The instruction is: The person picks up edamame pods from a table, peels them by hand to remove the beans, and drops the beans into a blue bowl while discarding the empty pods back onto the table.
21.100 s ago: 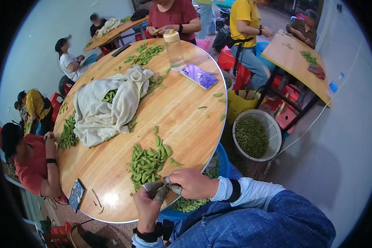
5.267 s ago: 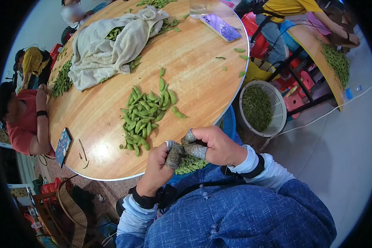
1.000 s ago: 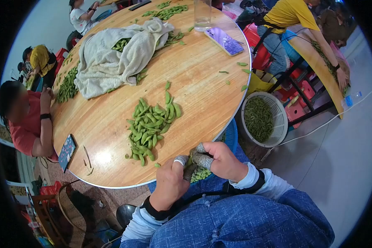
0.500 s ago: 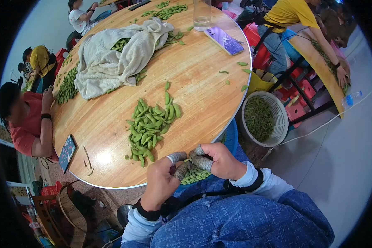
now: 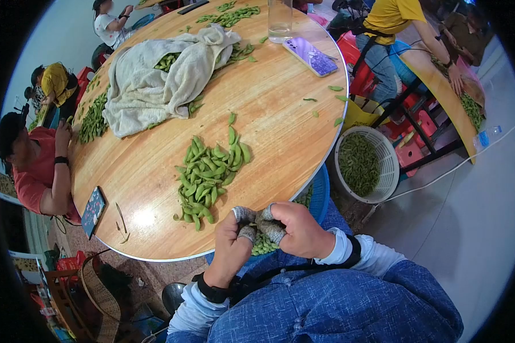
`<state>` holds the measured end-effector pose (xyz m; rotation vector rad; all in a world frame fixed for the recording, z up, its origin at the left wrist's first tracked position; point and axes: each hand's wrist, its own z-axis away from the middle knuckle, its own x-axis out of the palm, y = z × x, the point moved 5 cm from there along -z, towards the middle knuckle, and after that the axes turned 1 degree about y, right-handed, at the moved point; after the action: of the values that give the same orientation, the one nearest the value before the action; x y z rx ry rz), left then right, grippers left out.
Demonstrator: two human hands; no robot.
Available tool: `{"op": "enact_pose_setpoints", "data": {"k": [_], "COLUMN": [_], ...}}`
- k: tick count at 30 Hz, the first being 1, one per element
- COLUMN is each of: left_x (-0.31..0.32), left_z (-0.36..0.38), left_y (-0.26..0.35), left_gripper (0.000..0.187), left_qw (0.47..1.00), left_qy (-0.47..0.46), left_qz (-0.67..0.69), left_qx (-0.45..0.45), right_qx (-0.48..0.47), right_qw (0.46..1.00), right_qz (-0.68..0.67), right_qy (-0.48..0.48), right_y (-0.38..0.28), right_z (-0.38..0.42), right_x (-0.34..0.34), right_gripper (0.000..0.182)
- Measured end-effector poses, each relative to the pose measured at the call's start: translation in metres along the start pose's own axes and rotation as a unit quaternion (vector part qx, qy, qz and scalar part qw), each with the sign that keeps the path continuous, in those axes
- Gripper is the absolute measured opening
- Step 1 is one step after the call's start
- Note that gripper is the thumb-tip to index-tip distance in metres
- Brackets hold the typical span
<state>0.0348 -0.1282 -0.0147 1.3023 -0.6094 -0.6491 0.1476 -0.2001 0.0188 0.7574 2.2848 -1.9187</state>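
Note:
Over a blue basin (image 5: pixel 321 194) at the table's near edge, my left hand (image 5: pixel 231 244) and my right hand (image 5: pixel 303 228) meet at the fingertips. Grey wraps cover the thumbs and forefingers of both. Each hand is closed in a pinch on what appears to be an edamame pod, mostly hidden by the wrapped fingers. Loose shelled beans (image 5: pixel 263 246) show just beneath my hands. Ahead of them on the table lies a pile of whole edamame pods (image 5: pixel 206 174).
The round wooden table (image 5: pixel 274 126) carries a towel (image 5: pixel 154 80) over more pods, a purple phone (image 5: pixel 310 56), a glass of water (image 5: pixel 280 26) and a dark patterned phone (image 5: pixel 94 211). A white basket (image 5: pixel 392 166) of pods stands right. Other people sit around.
My hands have shifted slightly, their wrapped fingertips now pressed closer together. The person in yellow at the right has drawn an arm back along the board, uncovering green pods.

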Motion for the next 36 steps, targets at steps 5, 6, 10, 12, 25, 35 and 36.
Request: {"op": "enact_pose_setpoints", "data": {"k": [5,6,10,12,25,35,36], "left_x": [-0.017,-0.021,-0.008,0.001,0.009,0.005,0.005], "left_z": [0.005,0.006,0.004,0.006,0.010,0.010,0.010], "left_y": [0.006,0.004,0.019,0.017,0.034,0.009,0.005], "left_gripper": [0.020,0.018,0.017,0.019,0.022,0.010,0.009], "left_qw": [0.991,0.983,0.995,0.979,0.870,0.962,0.970], "left_qy": [0.037,0.015,-0.023,-0.057,-0.051,-0.042,-0.038], "left_qz": [0.123,0.172,-0.098,-0.195,-0.466,-0.237,-0.203], "left_qx": [-0.031,-0.066,0.012,0.030,0.153,0.126,0.128], "right_qx": [0.180,0.188,0.235,0.254,0.212,0.194,0.184], "right_qw": [0.962,0.949,0.915,0.907,0.909,0.897,0.901], "right_qz": [-0.204,-0.252,-0.326,-0.331,-0.349,-0.385,-0.382], "right_qy": [-0.018,-0.010,-0.038,-0.054,-0.089,-0.096,-0.095], "right_y": [0.019,0.019,0.032,0.034,0.021,0.024,0.024], "right_z": [-0.002,-0.003,0.003,0.005,0.003,0.003,0.002], "right_x": [-0.011,-0.013,-0.008,-0.005,0.005,0.013,0.013], "right_gripper": [0.013,0.013,0.014,0.015,0.018,0.018,0.018]}}
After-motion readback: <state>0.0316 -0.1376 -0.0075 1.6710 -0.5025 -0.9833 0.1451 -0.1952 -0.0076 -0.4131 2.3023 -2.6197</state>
